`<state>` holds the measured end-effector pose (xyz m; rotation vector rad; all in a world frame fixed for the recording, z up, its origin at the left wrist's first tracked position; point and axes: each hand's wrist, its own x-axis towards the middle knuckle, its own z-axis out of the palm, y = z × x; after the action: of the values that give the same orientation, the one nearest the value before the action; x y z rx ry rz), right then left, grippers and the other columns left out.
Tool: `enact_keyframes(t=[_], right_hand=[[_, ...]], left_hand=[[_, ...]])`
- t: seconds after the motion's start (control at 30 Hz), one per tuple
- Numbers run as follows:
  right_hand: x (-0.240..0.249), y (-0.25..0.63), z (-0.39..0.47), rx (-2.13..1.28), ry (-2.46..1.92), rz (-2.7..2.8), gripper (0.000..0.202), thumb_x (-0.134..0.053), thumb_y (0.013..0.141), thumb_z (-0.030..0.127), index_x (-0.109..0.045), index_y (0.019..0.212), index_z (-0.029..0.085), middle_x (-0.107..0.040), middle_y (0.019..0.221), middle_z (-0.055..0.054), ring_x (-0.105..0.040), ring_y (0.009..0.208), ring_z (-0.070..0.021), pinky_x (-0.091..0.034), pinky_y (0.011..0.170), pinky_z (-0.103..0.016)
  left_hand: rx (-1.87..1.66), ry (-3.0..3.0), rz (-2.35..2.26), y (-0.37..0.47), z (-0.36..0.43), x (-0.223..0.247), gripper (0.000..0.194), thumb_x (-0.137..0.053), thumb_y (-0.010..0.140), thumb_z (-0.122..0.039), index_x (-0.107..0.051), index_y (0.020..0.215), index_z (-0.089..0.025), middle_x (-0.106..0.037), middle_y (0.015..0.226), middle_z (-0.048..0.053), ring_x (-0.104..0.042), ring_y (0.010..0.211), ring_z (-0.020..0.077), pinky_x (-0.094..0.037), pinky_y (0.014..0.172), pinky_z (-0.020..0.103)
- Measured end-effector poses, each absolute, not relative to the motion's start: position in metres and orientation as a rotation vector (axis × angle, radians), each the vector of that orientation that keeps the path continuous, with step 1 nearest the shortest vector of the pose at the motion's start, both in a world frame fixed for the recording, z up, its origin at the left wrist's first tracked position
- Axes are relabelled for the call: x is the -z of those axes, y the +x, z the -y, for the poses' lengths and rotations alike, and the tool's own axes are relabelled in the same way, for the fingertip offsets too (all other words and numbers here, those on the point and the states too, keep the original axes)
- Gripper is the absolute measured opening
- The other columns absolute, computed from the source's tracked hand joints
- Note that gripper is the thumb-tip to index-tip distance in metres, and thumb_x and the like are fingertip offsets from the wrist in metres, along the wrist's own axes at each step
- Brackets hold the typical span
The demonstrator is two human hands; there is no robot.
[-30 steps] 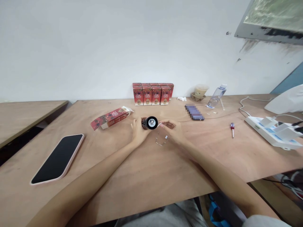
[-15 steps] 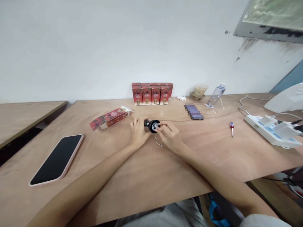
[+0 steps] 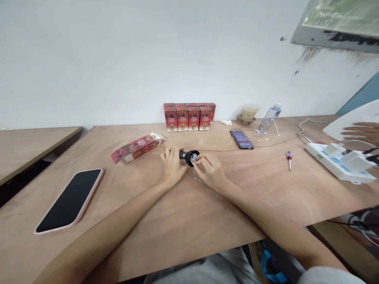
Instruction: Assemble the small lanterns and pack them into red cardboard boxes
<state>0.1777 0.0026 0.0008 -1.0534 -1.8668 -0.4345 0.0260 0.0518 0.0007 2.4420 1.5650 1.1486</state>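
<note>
Near the table's middle, my left hand [image 3: 174, 165] is wrapped round a small black and clear cylinder-like object [image 3: 192, 157], which lies on its side with its round grey-centred end towards my right hand. My right hand [image 3: 211, 169] has its fingers pinched at the rim of that end; whether a small part is between the fingertips is too small to tell. A thin bent metal wire [image 3: 197, 177] hangs or lies just below the object, beside my right hand.
Several red boxes [image 3: 188, 119] stand by the wall; an opened red box [image 3: 137, 148] and a phone [image 3: 71, 201] lie left. To the right are a purple phone [image 3: 242, 139], cup [image 3: 248, 113], bottle [image 3: 269, 119], screwdriver [image 3: 289, 157], power strip [image 3: 337, 163] and another person's hand [image 3: 363, 130].
The round end has turned slightly, and my right fingers have shifted a little at its rim. Another person's hand has appeared at the right edge, by the white object.
</note>
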Motion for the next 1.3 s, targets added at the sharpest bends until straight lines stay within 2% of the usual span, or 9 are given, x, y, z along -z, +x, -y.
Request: enact_keyframes(t=[0.63,1.3], right_hand=[[-0.0064,0.18,-0.0016,0.288,-1.151,1.918,0.013,-0.049,0.086,0.02,-0.056,0.076,0.019,-0.063,0.08,-0.007,-0.057,0.08,-0.0199,-0.042,0.072,-0.032],[-0.008,0.178,0.0027,0.559,-1.225,1.932,0.01,-0.048,0.081,0.015,-0.055,0.075,0.018,-0.06,0.073,-0.007,-0.051,0.072,-0.0205,-0.035,0.067,-0.033]], left_hand=[[-1.144,2.449,-1.578,0.0264,-0.0527,0.0012,0.04,-0.065,0.071,-0.038,-0.052,0.104,-0.019,-0.061,0.108,0.01,-0.045,0.103,0.03,-0.029,0.084,0.041],[-1.141,2.487,-1.594,0.0269,-0.0504,-0.0016,0.038,-0.064,0.071,-0.032,-0.053,0.104,-0.018,-0.062,0.106,0.01,-0.045,0.103,0.0312,-0.03,0.084,0.041]])
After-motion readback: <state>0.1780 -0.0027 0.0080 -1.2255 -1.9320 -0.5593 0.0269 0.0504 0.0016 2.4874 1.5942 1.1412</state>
